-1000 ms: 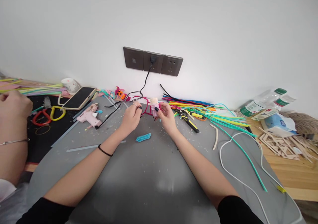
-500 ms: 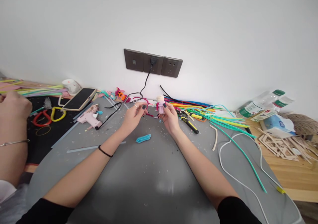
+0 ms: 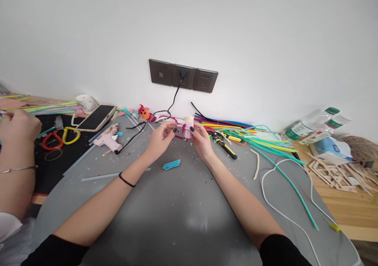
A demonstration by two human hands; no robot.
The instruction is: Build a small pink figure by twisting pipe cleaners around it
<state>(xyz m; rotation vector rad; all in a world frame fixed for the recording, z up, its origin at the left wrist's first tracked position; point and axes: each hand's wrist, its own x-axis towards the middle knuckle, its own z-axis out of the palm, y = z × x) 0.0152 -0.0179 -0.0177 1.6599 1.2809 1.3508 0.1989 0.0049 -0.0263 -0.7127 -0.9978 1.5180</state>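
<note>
Pinching the upright pink figure (image 3: 188, 130) in my right hand (image 3: 203, 143); left hand (image 3: 160, 141) just left, fingers curled, contents unclear.

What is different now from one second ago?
The right hand has shifted slightly rightward, still holding the small lilac fuzzy figure with a cream top; the left hand has reached rightward. The folded blue fuzzy strip and pink plastic glue gun stayed put.
</note>
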